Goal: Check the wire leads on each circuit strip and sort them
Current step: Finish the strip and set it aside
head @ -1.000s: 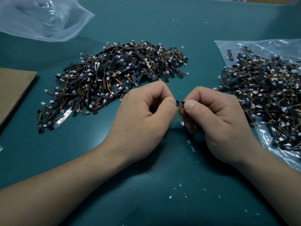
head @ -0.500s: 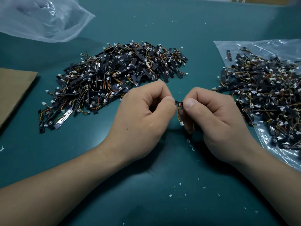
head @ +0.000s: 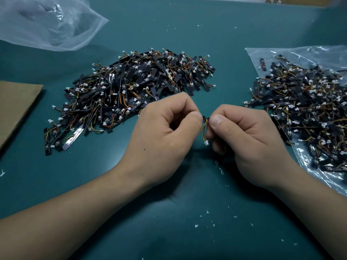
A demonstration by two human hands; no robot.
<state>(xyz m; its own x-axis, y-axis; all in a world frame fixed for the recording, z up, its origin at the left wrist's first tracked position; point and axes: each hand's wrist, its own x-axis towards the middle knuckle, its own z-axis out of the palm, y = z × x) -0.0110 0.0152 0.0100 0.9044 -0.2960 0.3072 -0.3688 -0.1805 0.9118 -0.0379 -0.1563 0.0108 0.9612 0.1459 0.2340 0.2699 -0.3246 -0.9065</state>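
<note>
A small black circuit strip [head: 205,117] trailing orange and yellow wire leads [head: 204,129] is pinched between the left hand [head: 165,132] and right hand [head: 247,136], both curled tight just above the teal table [head: 187,231]. Beyond, a loose heap of strips [head: 131,91] lies on the left, and a second heap [head: 304,113] sits on a clear plastic bag [head: 319,53] on the right.

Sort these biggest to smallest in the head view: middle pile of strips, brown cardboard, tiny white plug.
Loose middle pile of black circuit strips
Flat brown cardboard sheet, cut off at the picture's edge
Small white plastic plug
</note>
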